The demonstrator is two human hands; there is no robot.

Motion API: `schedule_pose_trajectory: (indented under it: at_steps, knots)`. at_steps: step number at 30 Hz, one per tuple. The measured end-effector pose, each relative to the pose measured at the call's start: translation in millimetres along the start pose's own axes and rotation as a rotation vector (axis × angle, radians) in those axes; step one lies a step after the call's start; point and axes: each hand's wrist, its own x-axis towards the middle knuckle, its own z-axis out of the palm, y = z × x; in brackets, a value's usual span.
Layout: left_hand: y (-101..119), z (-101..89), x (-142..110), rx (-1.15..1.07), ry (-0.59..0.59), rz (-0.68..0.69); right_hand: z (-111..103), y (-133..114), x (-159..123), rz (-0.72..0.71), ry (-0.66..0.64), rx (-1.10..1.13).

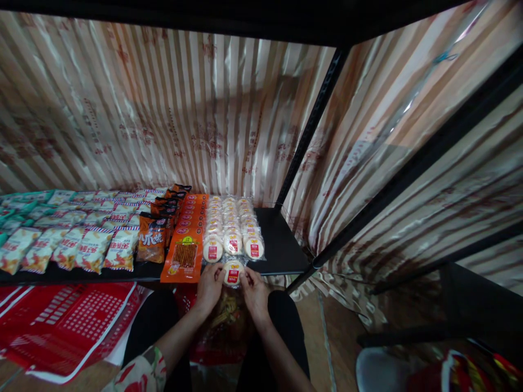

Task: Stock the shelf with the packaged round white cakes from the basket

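Between my left hand (210, 289) and my right hand (255, 294) is a round white snack pack (233, 274) in clear wrapping with a red label. The fingers of each hand pinch one side of it, at the front edge of the black shelf (281, 247). Just behind it, matching round packs (233, 244) lie in three rows running back toward the curtain. Left of these rests a long orange packet (186, 234) of brown sticks, close to my left hand. Farther left stand brown-orange bags (152, 238) and several white snack bags (121, 247).
A red plastic basket (87, 321) is below the shelf at left. Black metal posts (314, 125) frame the shelf on the right, before a striped curtain (229, 109). Under my arms is a red bag or container (224, 340), partly hidden. A pale stool-like object (376, 370) stands lower right.
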Motion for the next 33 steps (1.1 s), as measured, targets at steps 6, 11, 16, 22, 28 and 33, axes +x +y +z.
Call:
schedule_pose_trajectory:
  at_steps: [6, 11, 16, 22, 28, 33]
  knots:
    - [0, 10.2, 21, -0.011, 0.029, 0.009, 2, -8, 19, -0.027, 0.054, -0.037]
    - [1, 17.0, 34, -0.016, 0.046, -0.003, 6, -10, 30, -0.043, 0.077, -0.148]
    - [9, 17.1, 40, 0.046, 0.03, -0.012, 13, -7, 36, -0.04, 0.095, -0.221]
    - [5, 22.5, 48, 0.079, 0.013, -0.063, 18, -8, 35, -0.046, 0.094, -0.197]
    - [2, 25.4, 53, 0.083, 0.016, -0.049, 21, -6, 34, -0.041, 0.086, -0.151]
    - [8, 24.5, 56, 0.131, 0.017, -0.079, 24, -2, 34, -0.054, 0.072, -0.132]
